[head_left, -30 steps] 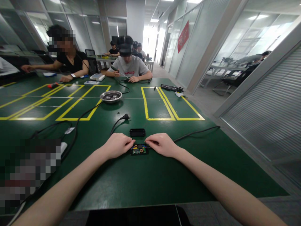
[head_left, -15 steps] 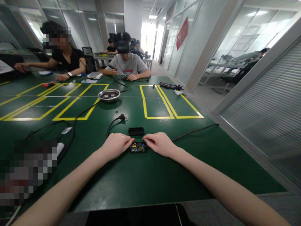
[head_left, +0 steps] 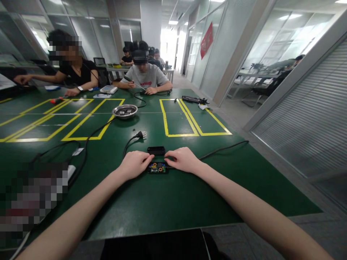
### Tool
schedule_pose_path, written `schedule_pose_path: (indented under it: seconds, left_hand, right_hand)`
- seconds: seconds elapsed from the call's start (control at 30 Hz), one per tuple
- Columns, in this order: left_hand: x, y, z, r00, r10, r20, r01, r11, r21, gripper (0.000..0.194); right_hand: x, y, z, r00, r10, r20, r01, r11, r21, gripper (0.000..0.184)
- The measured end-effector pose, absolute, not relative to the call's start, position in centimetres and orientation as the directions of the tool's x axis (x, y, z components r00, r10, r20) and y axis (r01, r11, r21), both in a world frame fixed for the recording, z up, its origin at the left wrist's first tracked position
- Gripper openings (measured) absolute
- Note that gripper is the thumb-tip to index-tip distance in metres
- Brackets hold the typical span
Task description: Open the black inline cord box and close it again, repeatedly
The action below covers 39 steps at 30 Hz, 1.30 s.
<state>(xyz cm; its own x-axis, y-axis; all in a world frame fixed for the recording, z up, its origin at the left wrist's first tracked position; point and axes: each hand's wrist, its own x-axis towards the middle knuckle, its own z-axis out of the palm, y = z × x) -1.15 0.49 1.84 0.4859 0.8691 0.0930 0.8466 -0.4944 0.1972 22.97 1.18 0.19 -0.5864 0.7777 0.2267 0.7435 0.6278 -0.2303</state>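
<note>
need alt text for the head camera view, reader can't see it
A person's left hand and right hand flank an open black case showing a circuit board on a green table. Beyond it lie a black shell and, to the left, a plug; farther back are a metal bowl and a person in a grey shirt.

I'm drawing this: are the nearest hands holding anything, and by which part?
I can't tell: the left hand and right hand flank the open black case, but any grip is hidden.

Glass partitions [head_left: 215, 54], grey floor [head_left: 235, 110], ceiling light [head_left: 173, 22]
</note>
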Motion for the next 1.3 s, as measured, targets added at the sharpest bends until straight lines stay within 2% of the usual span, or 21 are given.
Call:
schedule_pose_path:
  seconds: [0.13, 0.23, 0.3, 0.4, 0.53, 0.6, 0.7, 0.8, 0.93, 1.1, 1.3]
  left_hand:
    - [-1.4, 0.8, 1.7, 0.391, 0.899, 0.197, 0.845, -0.435, 0.310, 0.042]
    - [-1.8, 1.3, 1.2, 0.336, 0.891, 0.305, 0.810, -0.439, 0.389, 0.025]
    - [-1.9, 1.5, 0.7, 0.352, 0.874, 0.334, 0.771, -0.473, 0.426, 0.025]
    - [-1.9, 1.6, 0.2, 0.392, 0.868, 0.305, 0.694, -0.497, 0.521, 0.031]
    - [-1.7, 1.4, 0.3, 0.389, 0.876, 0.284, 0.559, -0.470, 0.683, 0.042]
    - [-1.9, 1.5, 0.6, 0.408, 0.878, 0.251, 0.486, -0.441, 0.755, 0.040]
    - [-2.3, 1.7, 1.1, 0.459, 0.877, 0.146, 0.412, -0.355, 0.839, 0.032]
    - [-2.7, 1.8, 1.6, 0.509, 0.861, 0.016, 0.368, -0.234, 0.900, 0.029]
    - [-3.1, 1.7, 2.0, 0.588, 0.803, -0.095, 0.340, -0.139, 0.930, 0.029]
    - [-3.2, 1.6, 2.4, 0.652, 0.755, -0.073, 0.313, -0.180, 0.933, 0.036]
    - [-2.6, 1.3, 2.7, 0.672, 0.738, -0.062, 0.331, -0.224, 0.917, 0.025]
  right_hand:
    - [23.3, 1.4, -0.4, -0.518, 0.809, 0.279, 0.743, 0.587, -0.323, 0.015]
    - [23.6, 1.6, -1.0, -0.447, 0.802, 0.396, 0.699, 0.589, -0.405, 0.017]
    - [23.7, 1.8, -1.3, -0.421, 0.784, 0.457, 0.673, 0.608, -0.422, 0.024]
    - [23.9, 2.1, -1.6, -0.448, 0.779, 0.439, 0.643, 0.622, -0.446, 0.028]
    - [23.9, 1.8, -1.5, -0.455, 0.816, 0.357, 0.518, 0.568, -0.639, 0.019]
    - [23.8, 1.4, -1.3, -0.460, 0.826, 0.325, 0.423, 0.526, -0.738, 0.019]
    - [23.7, 0.9, -0.7, -0.476, 0.823, 0.308, 0.330, 0.492, -0.805, 0.023]
    - [23.6, 0.5, -0.3, -0.505, 0.805, 0.313, 0.302, 0.504, -0.810, 0.026]
    - [23.7, 0.1, 0.2, -0.568, 0.759, 0.318, 0.264, 0.534, -0.803, 0.019]
    - [24.0, 0.0, 0.6, -0.635, 0.698, 0.329, 0.249, 0.589, -0.769, 0.023]
    - [24.1, -0.2, 0.8, -0.669, 0.661, 0.341, 0.274, 0.645, -0.713, 0.021]
